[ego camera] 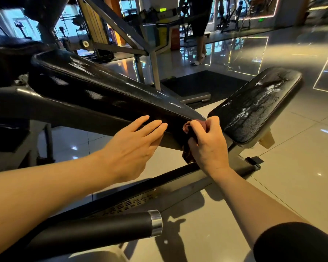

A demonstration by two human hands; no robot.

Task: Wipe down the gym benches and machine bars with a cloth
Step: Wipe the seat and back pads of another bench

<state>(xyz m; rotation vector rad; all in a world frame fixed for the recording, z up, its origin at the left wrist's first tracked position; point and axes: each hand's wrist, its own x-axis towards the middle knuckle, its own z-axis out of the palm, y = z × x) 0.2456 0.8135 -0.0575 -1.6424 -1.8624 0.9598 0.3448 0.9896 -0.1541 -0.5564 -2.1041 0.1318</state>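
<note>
The right hand (209,146) curls its fingers and thumb round a bunched dark reddish-brown cloth (188,133) and holds it against the lower end of the long black back pad (95,87) of an adjustable gym bench, right at the gap where that pad meets the separate black seat pad (254,104). Part of the cloth hangs below the hand, in front of the bench frame (178,173). The left hand (133,148) lies flat with its fingers straight and close together, the fingertips resting on the side edge of the back pad just beside the cloth; it holds nothing.

Both pads show pale wet streaks and smears on their textured upholstery, most plainly on the seat pad. The back pad is tilted, rising toward the upper left.

Below the hands, a gold-coloured plate (133,203) on the frame carries rows of dark characters, too blurred and skewed to read. No brand name can be read on the bench. Nearer the camera, a black padded roller with a chrome end cap (155,223) juts in from the left.

On the glossy tiled floor (301,148) behind, another person's legs (200,48) stand among other machines, and a small green lit sign (162,9) glows, its wording illegible.
</note>
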